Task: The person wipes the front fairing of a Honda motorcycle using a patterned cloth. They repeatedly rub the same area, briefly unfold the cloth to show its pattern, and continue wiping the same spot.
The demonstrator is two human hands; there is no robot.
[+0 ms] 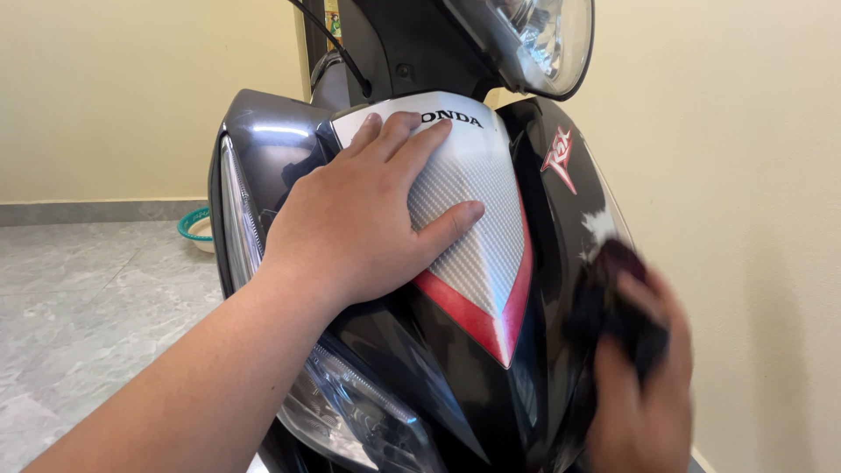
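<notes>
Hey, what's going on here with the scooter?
A person stands at the front of a black scooter parked by a cream wall. Their left hand lies flat, fingers spread, on the silver-and-red centre panel of the front cover. Their right hand presses a dark cloth against the glossy black side of the fairing; that hand is blurred. The headlight is at the top, and a green-rimmed basin sits on the tiled floor behind.

A home's indoor parking spot, likely an entry room or garage: a scooter point(412, 263) stands close to plain cream walls point(114, 96) on a grey marble-tile floor point(88, 307), with a plastic basin point(198, 228) behind.
</notes>
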